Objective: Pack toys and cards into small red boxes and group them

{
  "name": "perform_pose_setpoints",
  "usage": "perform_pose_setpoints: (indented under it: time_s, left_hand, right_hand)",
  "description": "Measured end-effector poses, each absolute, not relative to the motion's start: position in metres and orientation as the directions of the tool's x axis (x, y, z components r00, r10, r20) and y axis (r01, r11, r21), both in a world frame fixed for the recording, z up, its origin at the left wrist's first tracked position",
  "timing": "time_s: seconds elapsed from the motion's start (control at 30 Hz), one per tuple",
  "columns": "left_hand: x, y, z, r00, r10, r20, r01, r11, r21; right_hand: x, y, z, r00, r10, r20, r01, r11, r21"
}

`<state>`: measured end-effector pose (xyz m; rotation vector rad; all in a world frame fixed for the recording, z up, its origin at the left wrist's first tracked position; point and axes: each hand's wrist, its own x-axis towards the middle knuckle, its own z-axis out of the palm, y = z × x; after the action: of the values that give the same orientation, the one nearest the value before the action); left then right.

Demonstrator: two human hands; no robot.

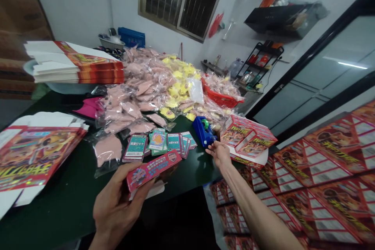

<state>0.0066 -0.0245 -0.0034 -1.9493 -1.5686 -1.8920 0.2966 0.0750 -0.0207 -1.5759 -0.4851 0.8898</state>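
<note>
My left hand (115, 199) grips a small red printed box (154, 170) by its sides, above the near edge of the green table (67, 207). A white flap (155, 190) shows below the box. With fingertips pinched, my right hand (219, 154) is at the front end of a blue tape dispenser (202, 132), which carries a green roll. Whatever is between those fingers is too small to make out. Just beyond the held box lie several stacks of printed cards (136, 146). Closed red boxes (249, 134) are grouped to the right of the dispenser.
Bagged pink pieces (140, 86) and yellow ones (177, 74) form a heap behind the cards. A red basket (219, 97) stands beyond. Flat cartons (35, 156) lie at left, with another carton stack (99, 66) behind. Rows of red boxes (322, 175) fill the right.
</note>
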Motion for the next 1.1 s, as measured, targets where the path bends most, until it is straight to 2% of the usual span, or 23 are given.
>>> perform_pose_setpoints:
  time_s: [0.17, 0.27, 0.37, 0.47, 0.53, 0.6, 0.7, 0.87, 1.03, 1.1]
  left_hand:
    - [0.009, -0.023, -0.004, -0.280, 0.623, 0.730, 0.587, -0.491, 0.644]
    - [0.008, -0.021, -0.003, -0.298, 0.619, 0.727, 0.631, -0.443, 0.636]
    - [0.007, -0.022, -0.003, -0.302, 0.634, 0.712, 0.670, -0.391, 0.631]
    - [0.005, -0.024, -0.002, -0.258, 0.626, 0.736, 0.698, -0.407, 0.590]
    - [0.005, -0.025, -0.002, -0.229, 0.617, 0.752, 0.709, -0.424, 0.564]
    - [0.005, -0.026, -0.001, -0.217, 0.622, 0.753, 0.716, -0.423, 0.555]
    - [0.007, -0.029, 0.001, -0.207, 0.633, 0.746, 0.715, -0.423, 0.557]
    - [0.008, -0.035, -0.004, -0.199, 0.671, 0.714, 0.659, -0.448, 0.604]
    - [0.004, -0.034, -0.007, -0.177, 0.654, 0.735, 0.586, -0.530, 0.613]
    - [-0.001, -0.033, -0.001, -0.092, 0.641, 0.762, 0.562, -0.598, 0.572]
  right_hand:
    - [0.302, 0.081, -0.027, 0.600, 0.714, -0.360, -0.166, -0.329, -0.929]
    - [0.302, 0.081, -0.028, 0.579, 0.723, -0.378, -0.144, -0.366, -0.919]
    - [0.289, 0.066, -0.024, 0.548, 0.764, -0.340, -0.104, -0.341, -0.934]
    - [0.257, 0.029, -0.010, 0.474, 0.846, -0.246, -0.068, -0.244, -0.967]
    - [0.231, -0.003, 0.008, 0.353, 0.919, -0.177, -0.066, -0.164, -0.984]
    - [0.203, -0.030, 0.027, 0.107, 0.993, -0.043, -0.087, -0.034, -0.996]
    - [0.168, -0.049, 0.048, -0.127, 0.990, 0.061, -0.196, 0.035, -0.980]
    - [0.138, -0.044, 0.050, -0.099, 0.995, 0.002, -0.334, -0.031, -0.942]
    - [0.133, -0.043, 0.051, -0.033, 0.998, -0.058, -0.304, -0.065, -0.950]
    - [0.132, -0.043, 0.051, -0.024, 0.996, -0.083, -0.297, -0.087, -0.951]
